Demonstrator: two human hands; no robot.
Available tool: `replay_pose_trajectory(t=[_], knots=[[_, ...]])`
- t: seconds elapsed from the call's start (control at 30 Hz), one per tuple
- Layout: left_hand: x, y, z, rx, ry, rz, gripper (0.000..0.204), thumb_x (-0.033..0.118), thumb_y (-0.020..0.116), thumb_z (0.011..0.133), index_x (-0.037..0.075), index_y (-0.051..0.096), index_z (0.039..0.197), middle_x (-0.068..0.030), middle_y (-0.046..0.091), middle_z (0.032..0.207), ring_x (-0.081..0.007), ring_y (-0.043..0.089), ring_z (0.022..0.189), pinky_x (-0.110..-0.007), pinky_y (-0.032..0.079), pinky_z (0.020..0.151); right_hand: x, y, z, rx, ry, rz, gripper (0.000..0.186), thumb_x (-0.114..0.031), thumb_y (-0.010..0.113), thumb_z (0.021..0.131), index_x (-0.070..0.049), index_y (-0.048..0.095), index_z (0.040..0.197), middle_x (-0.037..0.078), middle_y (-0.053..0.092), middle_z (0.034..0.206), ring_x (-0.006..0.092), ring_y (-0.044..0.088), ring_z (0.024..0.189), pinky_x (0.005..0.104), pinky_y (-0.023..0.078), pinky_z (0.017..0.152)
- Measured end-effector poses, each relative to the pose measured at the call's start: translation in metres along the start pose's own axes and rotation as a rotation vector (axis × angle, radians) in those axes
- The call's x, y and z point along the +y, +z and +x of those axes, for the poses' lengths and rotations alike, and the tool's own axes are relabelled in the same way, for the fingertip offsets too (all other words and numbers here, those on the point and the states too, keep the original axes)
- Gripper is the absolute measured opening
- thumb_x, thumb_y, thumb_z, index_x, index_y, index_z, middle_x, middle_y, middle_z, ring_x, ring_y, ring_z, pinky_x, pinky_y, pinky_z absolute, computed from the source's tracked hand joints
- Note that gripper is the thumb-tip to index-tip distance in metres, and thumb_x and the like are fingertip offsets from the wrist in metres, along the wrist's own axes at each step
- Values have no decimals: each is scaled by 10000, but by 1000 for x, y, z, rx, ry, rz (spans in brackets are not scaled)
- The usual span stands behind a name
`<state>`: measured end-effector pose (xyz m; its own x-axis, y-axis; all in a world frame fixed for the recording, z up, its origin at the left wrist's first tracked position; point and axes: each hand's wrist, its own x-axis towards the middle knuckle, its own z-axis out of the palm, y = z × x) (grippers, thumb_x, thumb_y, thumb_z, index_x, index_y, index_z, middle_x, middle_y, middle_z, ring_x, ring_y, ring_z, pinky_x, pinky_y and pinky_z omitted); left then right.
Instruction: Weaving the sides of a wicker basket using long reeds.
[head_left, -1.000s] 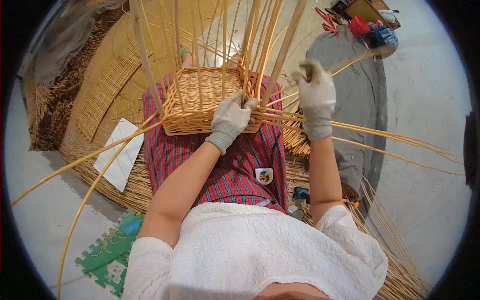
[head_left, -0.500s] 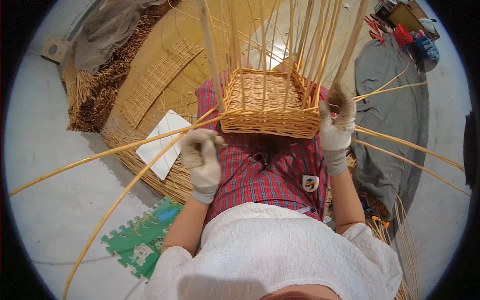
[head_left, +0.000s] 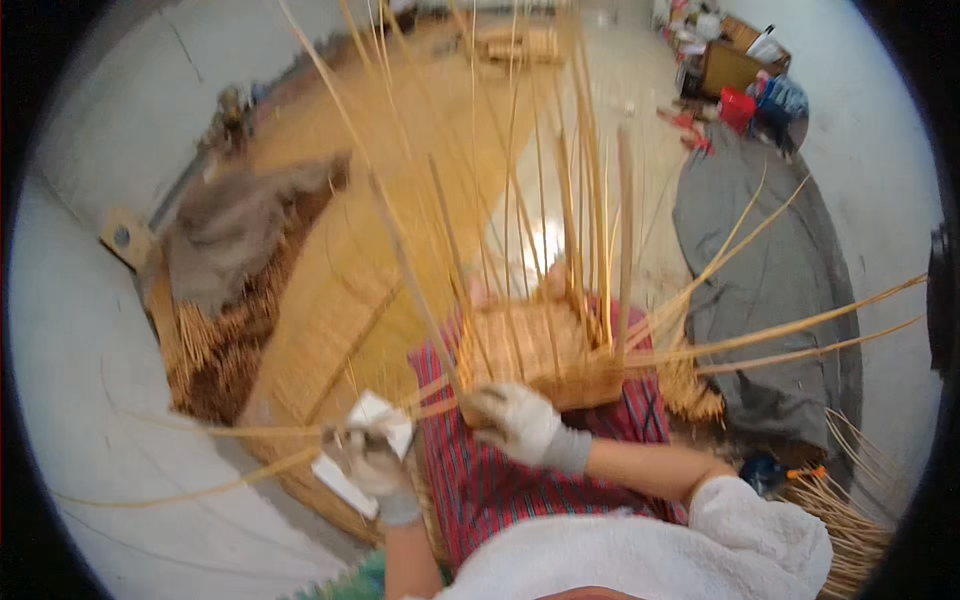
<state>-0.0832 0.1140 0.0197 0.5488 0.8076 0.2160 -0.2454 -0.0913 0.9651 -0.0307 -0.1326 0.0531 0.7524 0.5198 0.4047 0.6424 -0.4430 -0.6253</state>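
A partly woven wicker basket (head_left: pixel 575 388) rests on my lap, its upright stakes (head_left: pixel 565 210) rising all round. My right hand (head_left: pixel 522 425), in a white glove, reaches across to the basket's near left corner, fingers closed on it beside a thick stake (head_left: pixel 400 250). To the left of that corner, my gloved left hand (head_left: pixel 372 462) closes around the long wicker rods (head_left: pixel 270 465) that run out to the left; motion blurs its fingers. More loose rods (head_left: pixel 780 332) stick out from the basket's right side.
A white board (head_left: pixel 385 415) lies behind my left hand. Bundled brown sticks (head_left: pixel 235 350) under grey cloth lie left; another grey cloth (head_left: pixel 770 300) is on the right. Farther off are a woven panel (head_left: pixel 340 340) and a red container (head_left: pixel 737 108).
My right hand has gone from the basket's right corner across to its left one. My left hand has moved down onto the rods. The view has tilted up, and the basket sits lower in it.
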Motion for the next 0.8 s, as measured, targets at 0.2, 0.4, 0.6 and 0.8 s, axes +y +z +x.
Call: replay_pose_trajectory(t=[0.2, 0.4, 0.6, 0.8], knots=[[19, 25, -3, -71, -168, -701, 453, -34, 482, 867, 160, 486, 1277, -40, 560, 924, -129, 562, 711, -236, 513, 610, -20, 4, 22, -35, -152, 181, 565, -153, 687, 832, -58, 501, 1357, 181, 568, 1210, 366, 563, 1123, 435, 477, 958], [22, 29, 11, 36, -167, -765, 377, 82, 469, 973, 172, 490, 1338, -71, 601, 844, -138, 554, 571, -295, 509, 493, -36, 17, 42, -114, -128, 149, 593, -93, 670, 826, -54, 478, 1386, 171, 564, 1247, 367, 549, 1159, 433, 465, 981], [-59, -15, 59, 72, -439, -916, 332, 186, 451, 1020, 120, 461, 1345, -79, 584, 863, -162, 557, 643, -304, 543, 594, -27, 24, 43, -154, -150, 147, 635, -126, 687, 826, -72, 453, 1414, 167, 555, 1276, 367, 538, 1182, 445, 454, 1000], [-71, 25, 47, -147, 152, 185, 396, 266, 629, 908, 10, 546, 1198, -163, 604, 1099, -288, 585, 1061, -388, 473, 964, -23, 33, 46, -108, -232, 30, 635, -197, 705, 823, -121, 464, 1406, 165, 573, 1250, 360, 579, 1117, 454, 475, 956]])
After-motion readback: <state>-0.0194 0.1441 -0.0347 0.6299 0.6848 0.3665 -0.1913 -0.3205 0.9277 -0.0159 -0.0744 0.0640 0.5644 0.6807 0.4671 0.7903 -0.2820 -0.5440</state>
